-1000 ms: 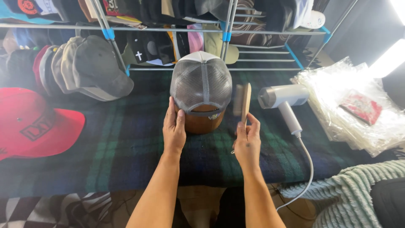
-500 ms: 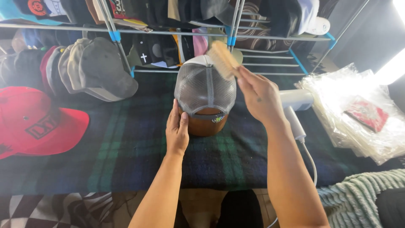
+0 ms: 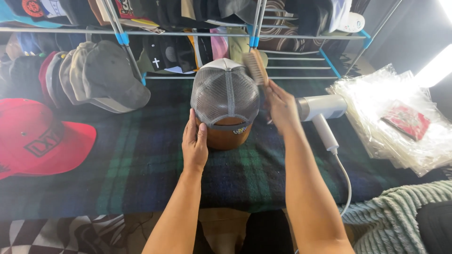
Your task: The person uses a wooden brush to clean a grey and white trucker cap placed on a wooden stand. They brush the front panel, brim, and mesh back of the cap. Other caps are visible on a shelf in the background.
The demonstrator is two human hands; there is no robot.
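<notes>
One grey mesh-backed cap [image 3: 225, 94] sits on a rounded brown wooden stand [image 3: 229, 136] in the middle of a dark green and blue plaid cloth [image 3: 132, 164]. The left hand [image 3: 195, 143] lies flat with fingers loosely extended against the stand's left side, while the right hand [image 3: 281, 107] grips a wooden bristle brush [image 3: 255, 67] against the cap's upper right edge. Just right lies a white handheld steamer [image 3: 322, 113], with clear plastic bags [image 3: 400, 117] beyond and a red flat-brimmed cap [image 3: 37, 138] far left.
</notes>
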